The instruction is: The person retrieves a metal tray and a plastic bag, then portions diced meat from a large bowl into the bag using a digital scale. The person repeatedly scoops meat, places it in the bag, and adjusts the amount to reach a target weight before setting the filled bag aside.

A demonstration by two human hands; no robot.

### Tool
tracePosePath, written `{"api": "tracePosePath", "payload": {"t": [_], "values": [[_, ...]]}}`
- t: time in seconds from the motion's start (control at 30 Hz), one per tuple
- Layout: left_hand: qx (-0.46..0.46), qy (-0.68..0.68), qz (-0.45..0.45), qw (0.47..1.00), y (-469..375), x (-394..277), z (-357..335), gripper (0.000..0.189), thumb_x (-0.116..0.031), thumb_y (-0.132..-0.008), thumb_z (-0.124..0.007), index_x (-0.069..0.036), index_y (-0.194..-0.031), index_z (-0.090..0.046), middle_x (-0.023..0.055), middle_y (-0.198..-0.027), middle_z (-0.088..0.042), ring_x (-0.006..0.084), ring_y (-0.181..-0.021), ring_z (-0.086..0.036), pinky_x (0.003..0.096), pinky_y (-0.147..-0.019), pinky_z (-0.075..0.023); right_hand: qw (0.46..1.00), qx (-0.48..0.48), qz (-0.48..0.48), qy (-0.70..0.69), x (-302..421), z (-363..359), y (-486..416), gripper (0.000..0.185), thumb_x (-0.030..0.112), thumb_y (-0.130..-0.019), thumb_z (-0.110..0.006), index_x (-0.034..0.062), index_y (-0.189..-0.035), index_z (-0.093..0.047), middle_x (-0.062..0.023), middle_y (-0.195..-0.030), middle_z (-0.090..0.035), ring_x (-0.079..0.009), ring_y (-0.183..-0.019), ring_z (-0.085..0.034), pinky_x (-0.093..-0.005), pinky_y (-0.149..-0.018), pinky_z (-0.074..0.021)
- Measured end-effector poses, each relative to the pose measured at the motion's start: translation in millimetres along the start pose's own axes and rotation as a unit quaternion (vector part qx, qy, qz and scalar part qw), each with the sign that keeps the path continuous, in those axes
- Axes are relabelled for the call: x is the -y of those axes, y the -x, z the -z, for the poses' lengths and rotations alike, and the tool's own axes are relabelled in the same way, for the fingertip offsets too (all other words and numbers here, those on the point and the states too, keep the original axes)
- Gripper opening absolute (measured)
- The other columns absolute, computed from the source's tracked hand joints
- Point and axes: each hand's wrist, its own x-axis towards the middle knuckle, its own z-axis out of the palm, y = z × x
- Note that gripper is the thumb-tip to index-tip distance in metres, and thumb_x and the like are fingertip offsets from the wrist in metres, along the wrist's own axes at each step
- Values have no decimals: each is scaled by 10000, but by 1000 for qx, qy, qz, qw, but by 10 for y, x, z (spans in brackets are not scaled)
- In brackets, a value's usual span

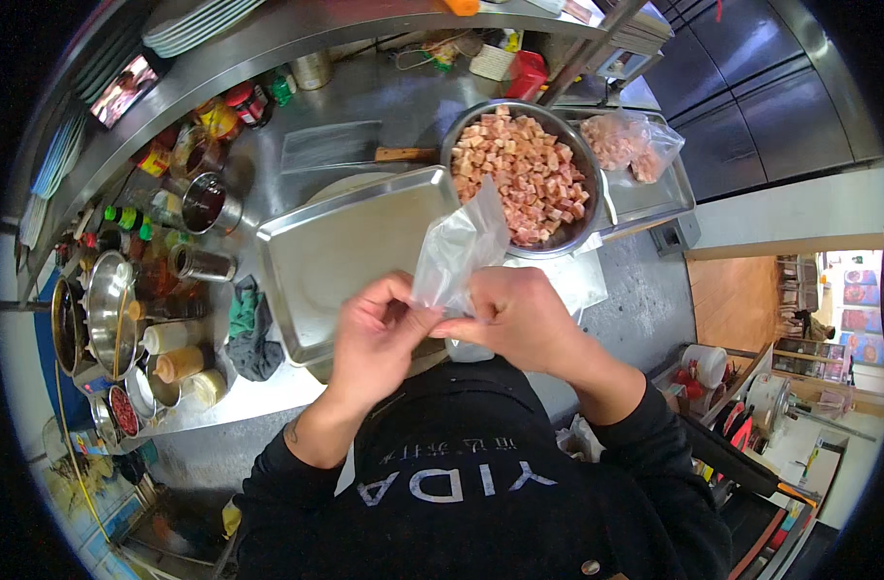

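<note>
A clear plastic bag (452,250) is pinched between my left hand (384,333) and my right hand (521,315), above the near right edge of a metal tray (347,254). Whether the bag's mouth is parted cannot be seen. Beyond my right hand stands a steel bowl (600,210) heaped with diced raw meat (521,174). Right of the bowl, filled plastic bags of meat (630,141) lie on another metal tray (648,196). A cleaver (340,145) with a wooden handle lies flat behind the near tray.
Sauce bottles (173,337), jars (247,105) and a metal pot (211,204) crowd the counter's left side, with a dark cloth (253,333) beside the tray. A metal shelf (268,54) holding stacked plates (195,29) runs along the back.
</note>
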Motion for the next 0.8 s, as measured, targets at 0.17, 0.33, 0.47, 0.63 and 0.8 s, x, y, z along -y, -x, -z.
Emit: {"api": "tracePosePath", "payload": {"t": [0.17,0.33,0.47,0.63,0.8], "values": [[-203,-130,-131,962,99,-141,842,171,97,-946,-622,-41,-862,-566,6,-967,-630,61,-787,-532,217,-712,-466,984,-156,-71,39,-116,7,-185,351,182,-855,-851,-5,-760,-569,-156,-687,-596,-320,-594,-532,-410,-594,-483],[-227,-393,-86,887,246,-304,1221,188,140,-807,-638,-21,-869,-562,81,-939,-621,137,-787,-567,271,-746,-517,971,-199,-123,-43,-323,271,-394,164,50,-931,-755,0,-950,-599,-77,-796,-657,-183,-706,-641,-345,-653,-531],[-220,-619,-265,705,206,-286,909,544,101,-754,-740,-95,-1258,-673,140,-1230,-620,299,-936,-660,377,-864,-572,958,-53,-76,-273,-135,84,-520,100,40,-985,-705,17,-1022,-615,-30,-872,-682,-97,-772,-627,-277,-701,-527],[22,-657,-348,668,55,-416,712,707,83,-766,-731,-316,-1346,-671,154,-1408,-557,316,-1015,-669,383,-791,-612,982,35,16,-186,155,-43,-750,116,68,-967,-717,5,-1038,-650,-28,-875,-685,-89,-739,-594,-274,-679,-492],[151,-715,-277,624,-44,-519,781,344,61,-833,-633,-73,-1133,-736,126,-1346,-633,292,-983,-681,377,-743,-600,995,50,-16,-79,42,162,-779,230,75,-912,-732,15,-1117,-648,-90,-887,-696,-200,-807,-670,-365,-722,-529]]}}
